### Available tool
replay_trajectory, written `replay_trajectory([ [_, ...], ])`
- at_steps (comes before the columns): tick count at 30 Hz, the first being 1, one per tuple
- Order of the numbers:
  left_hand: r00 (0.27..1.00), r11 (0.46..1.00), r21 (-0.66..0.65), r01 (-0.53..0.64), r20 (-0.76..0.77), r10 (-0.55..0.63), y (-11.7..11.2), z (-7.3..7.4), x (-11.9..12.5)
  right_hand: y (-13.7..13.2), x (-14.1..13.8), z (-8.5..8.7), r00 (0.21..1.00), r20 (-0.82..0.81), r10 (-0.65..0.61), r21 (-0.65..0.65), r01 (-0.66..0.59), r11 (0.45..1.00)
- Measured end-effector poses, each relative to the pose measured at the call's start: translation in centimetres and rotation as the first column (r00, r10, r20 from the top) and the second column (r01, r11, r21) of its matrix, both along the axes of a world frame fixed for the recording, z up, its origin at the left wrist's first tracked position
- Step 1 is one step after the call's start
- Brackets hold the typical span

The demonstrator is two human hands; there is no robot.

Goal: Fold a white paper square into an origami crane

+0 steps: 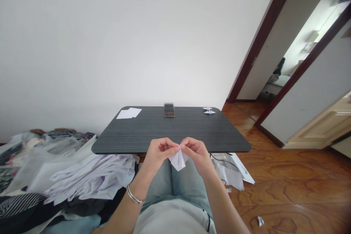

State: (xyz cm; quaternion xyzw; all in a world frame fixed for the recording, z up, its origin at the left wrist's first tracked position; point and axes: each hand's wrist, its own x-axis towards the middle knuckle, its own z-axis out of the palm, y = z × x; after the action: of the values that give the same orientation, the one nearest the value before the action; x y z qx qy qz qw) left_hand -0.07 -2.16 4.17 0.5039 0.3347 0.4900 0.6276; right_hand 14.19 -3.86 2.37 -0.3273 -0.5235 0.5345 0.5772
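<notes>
Grey shirt fabric [172,221] fills the bottom edge of the view, with pale blue jeans [161,181] just beyond it. Above the lap the hands are together: the left hand [157,152], a silver bangle [134,195] on its wrist, and the right hand [197,154] meet at the top of a small folded white paper [178,161], pinching it between their fingertips. The paper's lower point hangs free, and its layers are held in front of the near edge of the counter, not resting on it. For a fold this small, pinching close to the crease and keeping both sets of fingertips level seems the surest way to keep the layers lined up; a firm slide along the edge should leave a sharper line than pressing in the air.

Beyond the hands, the dark wood-grain counter [142,135] carries a small stack of white paper sheets [128,113], a dark phone [169,110] and two paper cranes [208,110]. To the left lies a heap of crumpled white paper [90,179] on patterned bedding [19,161]. More paper sheets [230,172] sit under the counter's right side, and a paper scrap [260,221] lies on the wooden floor [290,179].
</notes>
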Motion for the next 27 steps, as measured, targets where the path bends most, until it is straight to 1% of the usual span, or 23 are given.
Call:
replay_trajectory([
  [9, 0.998, 0.999, 0.011, -0.031, -0.048, 0.031, 0.1, 0.1, -0.1, 0.1, 0.1, 0.3, 0.996, 0.071, -0.045, 0.028, 0.043, 0.999],
  [17, 0.998, 1.000, -0.008, 0.001, -0.055, -0.002, 0.2, 0.2, -0.2, 0.3, 0.1, -0.2, 0.997, 0.060, -0.051, 0.037, 0.049, 0.998],
  [19, 0.999, 1.000, -0.008, -0.006, -0.044, 0.006, 0.2, 0.1, -0.1, 0.4, 0.0, -0.3, 0.995, 0.067, -0.076, 0.051, 0.073, 0.996],
  [20, 0.999, 1.000, -0.002, -0.021, -0.035, 0.021, 0.2, 0.0, 0.0, 0.3, -0.1, -0.4, 0.992, 0.067, -0.110, 0.064, 0.105, 0.992],
  [22, 0.997, 0.997, 0.020, -0.078, -0.022, 0.078, 0.2, 0.0, 0.1, 0.2, -0.3, -0.3, 0.971, 0.066, -0.228, 0.115, 0.220, 0.969],
  [24, 0.989, 0.988, 0.046, -0.148, -0.017, 0.148, 0.1, 0.0, 0.3, -0.1, -0.4, -0.1, 0.923, 0.079, -0.377, 0.201, 0.355, 0.913],
  [25, 0.984, 0.983, 0.059, -0.176, -0.018, 0.177, 0.1, 0.0, 0.4, -0.3, -0.4, 0.1, 0.895, 0.101, -0.434, 0.252, 0.399, 0.881],
  [26, 0.980, 0.978, 0.075, -0.197, -0.021, 0.199, 0.0, 0.0, 0.4, -0.6, -0.5, 0.2, 0.867, 0.123, -0.483, 0.307, 0.429, 0.849],
  [27, 0.976, 0.973, 0.093, -0.211, -0.029, 0.214, 0.0, 0.0, 0.4, -0.8, -0.5, 0.4, 0.847, 0.161, -0.506, 0.353, 0.429, 0.831],
])
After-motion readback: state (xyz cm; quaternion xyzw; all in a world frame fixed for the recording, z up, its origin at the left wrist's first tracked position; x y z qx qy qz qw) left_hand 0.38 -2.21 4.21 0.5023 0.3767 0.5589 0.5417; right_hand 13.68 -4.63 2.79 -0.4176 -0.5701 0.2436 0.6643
